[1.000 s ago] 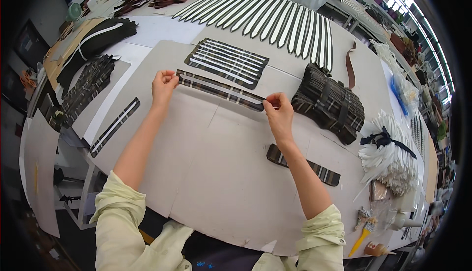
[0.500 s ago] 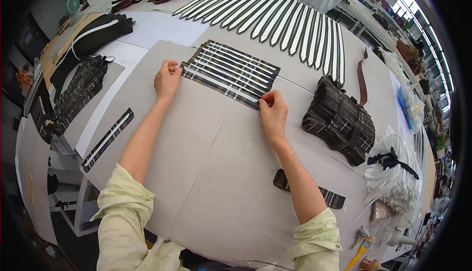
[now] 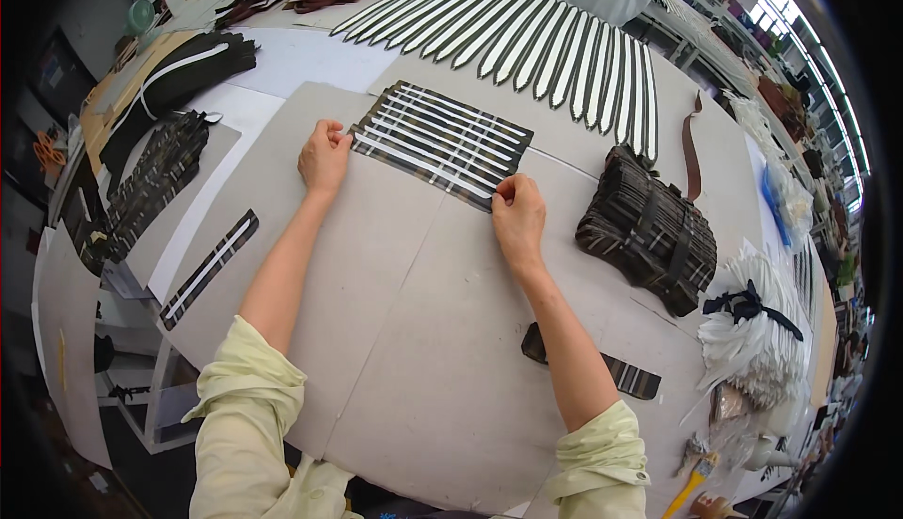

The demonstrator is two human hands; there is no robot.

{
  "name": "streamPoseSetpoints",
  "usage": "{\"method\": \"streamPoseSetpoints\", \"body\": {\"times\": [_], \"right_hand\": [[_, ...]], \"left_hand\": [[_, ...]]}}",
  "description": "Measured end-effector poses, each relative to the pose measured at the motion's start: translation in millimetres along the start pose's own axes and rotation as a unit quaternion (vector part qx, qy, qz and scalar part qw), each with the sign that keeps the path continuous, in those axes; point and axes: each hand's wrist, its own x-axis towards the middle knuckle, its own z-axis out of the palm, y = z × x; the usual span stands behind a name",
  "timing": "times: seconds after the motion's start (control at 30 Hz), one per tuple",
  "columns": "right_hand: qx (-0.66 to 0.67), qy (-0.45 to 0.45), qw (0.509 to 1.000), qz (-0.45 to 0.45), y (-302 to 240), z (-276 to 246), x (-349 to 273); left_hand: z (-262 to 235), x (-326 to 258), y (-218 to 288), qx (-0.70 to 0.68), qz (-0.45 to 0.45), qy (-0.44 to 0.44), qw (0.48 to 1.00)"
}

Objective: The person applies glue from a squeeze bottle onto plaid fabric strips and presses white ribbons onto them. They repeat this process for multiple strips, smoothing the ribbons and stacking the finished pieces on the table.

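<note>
A long dark plaid strip with a white band down its middle (image 3: 420,167) lies on grey cardboard (image 3: 404,331), at the near edge of a row of several like strips (image 3: 451,128). My left hand (image 3: 324,157) pinches the strip's left end. My right hand (image 3: 517,213) pinches its right end. Both hands rest on the cardboard, forearms in pale yellow-green sleeves.
A tied bundle of dark plaid strips (image 3: 649,227) sits to the right, with a white bundle (image 3: 752,340) beyond it. Single strips lie at the left (image 3: 209,268) and lower right (image 3: 602,368). Long white-centred pieces (image 3: 536,39) fan across the back. A yellow brush (image 3: 691,481) lies near the right edge.
Both hands carried the strip away from me and set it against the near edge of the row of laid strips.
</note>
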Motion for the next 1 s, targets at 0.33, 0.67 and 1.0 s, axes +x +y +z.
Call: {"method": "streamPoseSetpoints", "body": {"times": [0.33,0.67,1.0], "right_hand": [[-0.004,-0.064,0.998,-0.023,-40,-167,-113],[-0.292,-0.066,0.941,-0.157,14,-176,-177],[0.24,0.027,0.956,0.168,45,-208,-176]], "left_hand": [[-1,-4,-3,-0.014,0.062,0.101,0.993],[-44,-95,79,-0.203,0.138,0.017,0.969],[-55,-307,189,-0.118,0.46,-0.277,0.835]]}}
